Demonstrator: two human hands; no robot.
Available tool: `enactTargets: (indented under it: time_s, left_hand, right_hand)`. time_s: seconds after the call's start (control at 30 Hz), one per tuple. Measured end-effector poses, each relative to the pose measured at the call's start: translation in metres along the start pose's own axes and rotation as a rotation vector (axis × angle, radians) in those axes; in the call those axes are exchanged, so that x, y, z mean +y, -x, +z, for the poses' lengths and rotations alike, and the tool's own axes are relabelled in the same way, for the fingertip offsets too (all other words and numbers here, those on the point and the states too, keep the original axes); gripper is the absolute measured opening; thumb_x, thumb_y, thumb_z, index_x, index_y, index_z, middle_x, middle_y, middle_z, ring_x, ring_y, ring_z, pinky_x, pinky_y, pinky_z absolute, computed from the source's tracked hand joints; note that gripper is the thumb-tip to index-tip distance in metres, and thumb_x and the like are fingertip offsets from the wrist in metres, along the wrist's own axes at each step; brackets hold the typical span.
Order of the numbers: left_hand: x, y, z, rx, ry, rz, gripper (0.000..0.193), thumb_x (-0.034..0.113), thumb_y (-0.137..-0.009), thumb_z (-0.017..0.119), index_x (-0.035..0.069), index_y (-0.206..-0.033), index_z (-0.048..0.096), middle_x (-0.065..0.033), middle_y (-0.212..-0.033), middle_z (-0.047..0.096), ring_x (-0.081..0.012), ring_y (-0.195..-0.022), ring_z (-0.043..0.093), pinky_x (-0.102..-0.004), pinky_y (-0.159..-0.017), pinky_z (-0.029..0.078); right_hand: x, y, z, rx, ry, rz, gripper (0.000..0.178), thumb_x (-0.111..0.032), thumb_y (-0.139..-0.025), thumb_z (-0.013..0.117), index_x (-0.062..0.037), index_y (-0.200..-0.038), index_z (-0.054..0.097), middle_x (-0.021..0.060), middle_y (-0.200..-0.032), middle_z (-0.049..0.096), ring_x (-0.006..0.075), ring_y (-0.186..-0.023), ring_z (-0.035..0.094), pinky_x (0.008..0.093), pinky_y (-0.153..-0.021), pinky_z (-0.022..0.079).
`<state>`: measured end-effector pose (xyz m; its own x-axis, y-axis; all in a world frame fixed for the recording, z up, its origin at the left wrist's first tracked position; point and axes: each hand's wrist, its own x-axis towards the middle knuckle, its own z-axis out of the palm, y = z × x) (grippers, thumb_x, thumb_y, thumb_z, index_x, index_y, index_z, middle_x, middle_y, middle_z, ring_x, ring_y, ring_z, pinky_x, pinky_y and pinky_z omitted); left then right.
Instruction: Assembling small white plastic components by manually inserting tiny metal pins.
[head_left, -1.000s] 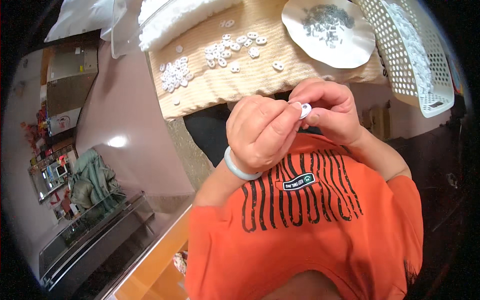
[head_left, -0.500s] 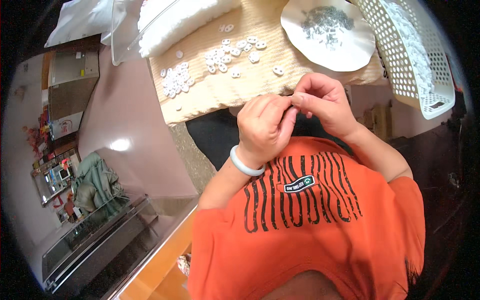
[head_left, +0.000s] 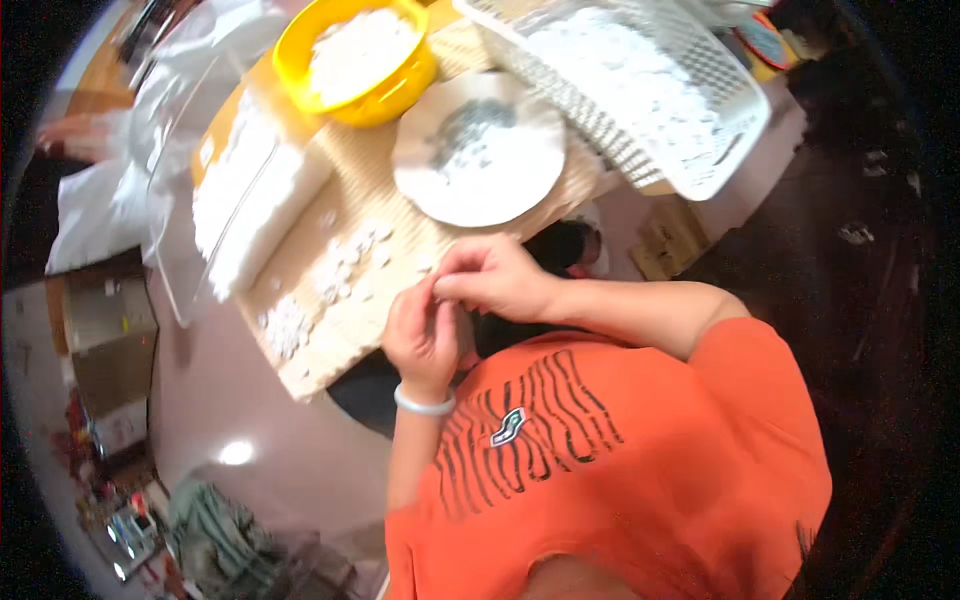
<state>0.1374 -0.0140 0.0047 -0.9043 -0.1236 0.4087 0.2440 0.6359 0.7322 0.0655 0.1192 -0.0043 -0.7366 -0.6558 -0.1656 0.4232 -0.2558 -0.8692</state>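
Observation:
My left hand (head_left: pixel 422 335), with a pale bangle (head_left: pixel 424 402) on its wrist, meets my right hand (head_left: pixel 500 280) at the table's near edge. Thumbs and fingers of both are pinched together at the tips; whatever they hold is too small and hidden to make out. Just beyond them, small white oval pieces (head_left: pixel 345 265) lie scattered on the ribbed cream cloth (head_left: pixel 385 185), and a tighter cluster of the same pieces (head_left: pixel 286 328) sits to the left. A pale round plate (head_left: pixel 510 195) with small grey metal-looking bits (head_left: pixel 478 135) is beyond my right hand.
At the far side stands a yellow bowl (head_left: pixel 385 100) of white pieces. A white perforated basket (head_left: pixel 735 150), also filled with white pieces, is at the right. On the left a clear bin holds a white heap (head_left: pixel 255 190). A cardboard box (head_left: pixel 672 238) sits below the table's right side.
The view has swung, so table and hands appear lower and further left, and the yellow bowl has come into sight. My hands stay pinched together at the table edge.

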Motion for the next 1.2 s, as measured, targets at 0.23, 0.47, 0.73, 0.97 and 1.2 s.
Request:
enactTargets:
  time_s: [0.23,0.47,0.73,0.97,1.2]
  left_hand:
    - [-0.005,-0.008,-0.001,0.113,-0.045,0.003,0.015,-0.003,-0.075,0.063,-0.002,-0.090,0.062,-0.0093,-0.074,0.058,-0.0174,-0.062,0.054,-0.0259,-0.058,0.045]
    - [-0.049,-0.013,-0.015,0.210,-0.146,-0.275,0.011,0.006,-0.078,0.063,-0.001,-0.087,0.063,-0.0094,-0.071,0.059,-0.0179,-0.061,0.055,-0.0294,-0.056,0.045]
    - [-0.047,-0.019,-0.021,0.089,-0.382,-0.110,0.007,0.012,-0.077,0.063,0.005,-0.080,0.064,-0.0114,-0.068,0.058,-0.0279,-0.063,0.057,-0.0368,-0.057,0.045]
    - [-0.051,-0.015,-0.022,0.164,-0.324,-0.138,0.011,0.011,-0.074,0.065,0.005,-0.083,0.063,-0.0104,-0.070,0.060,-0.0267,-0.063,0.058,-0.0340,-0.056,0.046]
    - [-0.058,-0.009,-0.035,0.283,-0.347,-0.095,0.009,0.008,-0.073,0.066,0.005,-0.081,0.061,-0.0097,-0.071,0.057,-0.0275,-0.065,0.056,-0.0356,-0.059,0.044]
  right_hand:
    - [0.004,0.003,-0.001,-0.022,-0.097,0.095,0.012,-0.013,-0.084,0.060,-0.0038,-0.092,0.061,-0.0014,-0.076,0.060,0.0048,-0.065,0.053,0.0194,-0.056,0.044]
    - [-0.001,0.004,0.005,-0.036,0.732,-0.531,0.011,-0.007,-0.076,0.063,0.0006,-0.084,0.061,0.0123,-0.075,0.060,0.0230,-0.068,0.060,0.0292,-0.061,0.046]
    - [-0.044,0.007,-0.012,0.352,0.634,-0.415,0.010,0.000,-0.081,0.058,0.0013,-0.091,0.061,0.0013,-0.081,0.058,0.0066,-0.074,0.053,0.0203,-0.067,0.044]
    - [-0.078,-0.014,-0.041,0.367,1.411,-0.541,0.015,-0.011,-0.078,0.062,-0.0044,-0.090,0.059,0.0123,-0.087,0.061,0.0306,-0.071,0.059,0.0352,-0.062,0.048]
    - [-0.085,-0.059,-0.065,0.290,1.824,-0.388,0.020,-0.006,-0.074,0.060,-0.0019,-0.094,0.057,0.0137,-0.093,0.057,0.0320,-0.088,0.056,0.0383,-0.076,0.045]
